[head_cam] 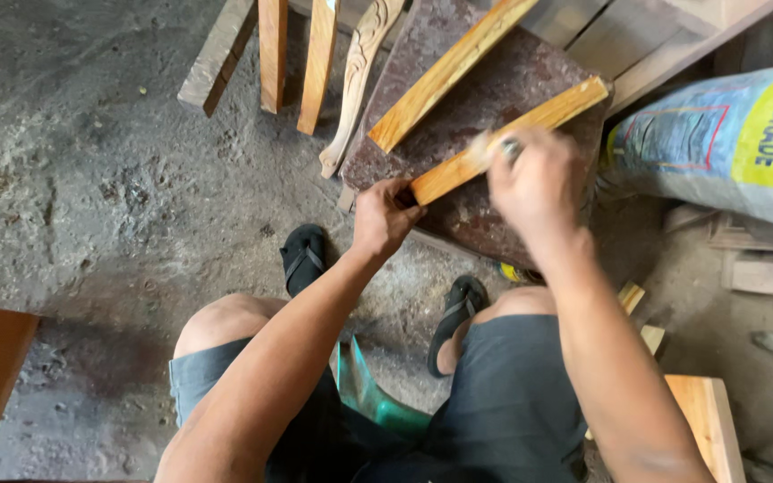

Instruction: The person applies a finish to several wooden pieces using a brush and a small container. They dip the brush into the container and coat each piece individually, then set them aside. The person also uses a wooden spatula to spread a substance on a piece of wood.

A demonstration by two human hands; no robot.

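Two flat orange-brown wooden slats (510, 139) (447, 72) on one reddish stone slab (512, 80), two black rubber sandals (303, 257) (456, 317), one grey plastic sack (726, 143)

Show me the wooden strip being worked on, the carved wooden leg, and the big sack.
wooden strip (547, 116): head view, on its bare upper face.
carved wooden leg (360, 63): head view, on its carved middle.
sack (717, 143): head view, on its grey side.

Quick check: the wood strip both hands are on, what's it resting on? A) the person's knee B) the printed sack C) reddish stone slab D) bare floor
C: the strip lies across the reddish stone slab, with the left hand gripping its near end and the right hand over its middle.
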